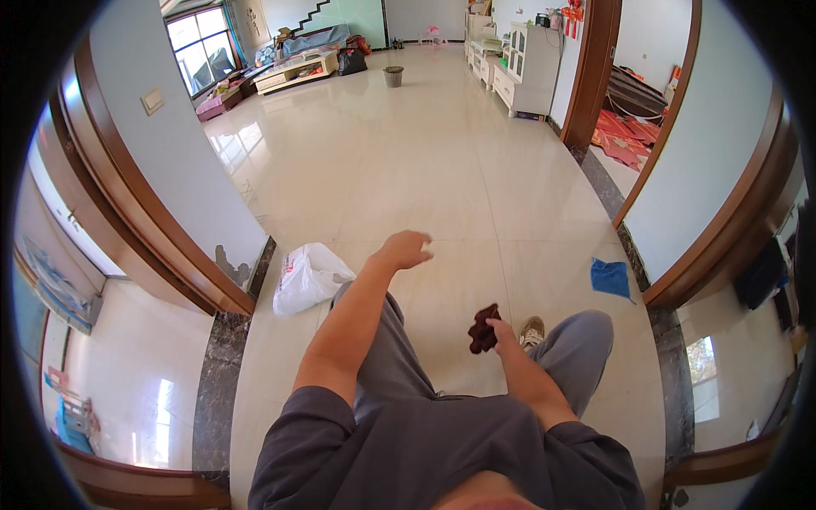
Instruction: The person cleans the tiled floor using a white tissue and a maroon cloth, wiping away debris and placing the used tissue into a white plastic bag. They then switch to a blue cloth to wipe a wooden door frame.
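My right hand grips a dark brown cloth that hangs in folds in front of my right knee. Stretched forward over the floor, my left hand appears to hold nothing, its fingers bent with a gap between them and the thumb. A white plastic bag with red print lies on the floor to the left, beside my left leg. On the right, near the wall, a blue cloth is spread on the glossy tiles.
Doorways with brown wooden frames flank me on both sides. Farther ahead, a grey bucket stands on the floor. A low white table and a black bag are at the far left; white cabinets line the right wall.
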A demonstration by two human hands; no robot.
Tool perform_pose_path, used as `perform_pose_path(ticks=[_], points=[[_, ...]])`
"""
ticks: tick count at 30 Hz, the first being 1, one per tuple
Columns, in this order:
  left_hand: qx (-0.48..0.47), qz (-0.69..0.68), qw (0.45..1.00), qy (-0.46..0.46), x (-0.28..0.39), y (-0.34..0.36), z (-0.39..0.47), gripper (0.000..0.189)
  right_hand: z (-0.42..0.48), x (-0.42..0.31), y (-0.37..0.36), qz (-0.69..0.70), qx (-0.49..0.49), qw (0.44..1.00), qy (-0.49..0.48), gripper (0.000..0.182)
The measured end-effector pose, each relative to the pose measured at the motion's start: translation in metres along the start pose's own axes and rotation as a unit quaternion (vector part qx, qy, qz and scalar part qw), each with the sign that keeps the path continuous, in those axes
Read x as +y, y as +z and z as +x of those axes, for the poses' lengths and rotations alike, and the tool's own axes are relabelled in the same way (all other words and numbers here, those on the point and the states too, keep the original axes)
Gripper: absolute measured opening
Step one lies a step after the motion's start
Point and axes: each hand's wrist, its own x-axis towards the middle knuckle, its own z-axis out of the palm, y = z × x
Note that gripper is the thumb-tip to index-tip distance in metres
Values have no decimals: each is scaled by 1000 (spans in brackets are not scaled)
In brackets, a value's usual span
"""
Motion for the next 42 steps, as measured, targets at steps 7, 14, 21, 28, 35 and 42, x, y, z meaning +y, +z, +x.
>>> perform_pose_path(ticks=[7,14,21,28,35,42], points=[[-57,128,987,-78,-49,35,-28,45,-15,22,27,-5,-33,998,59,28],[-21,-2,1000,12,8,62,33,48,34,20,-52,6,-6,999,30,27],[-69,0,995,70,13,30,33,49,40,42,-61,101,136,982,86,29],[-108,-42,991,65,47,5,32,49,80,51,-97,5,389,920,39,27],[-139,-54,986,77,47,-9,55,55,140,80,-147,-217,468,850,107,63],[-226,-361,903,57,-55,9,127,61,218,36,-117,-360,462,794,163,67]])
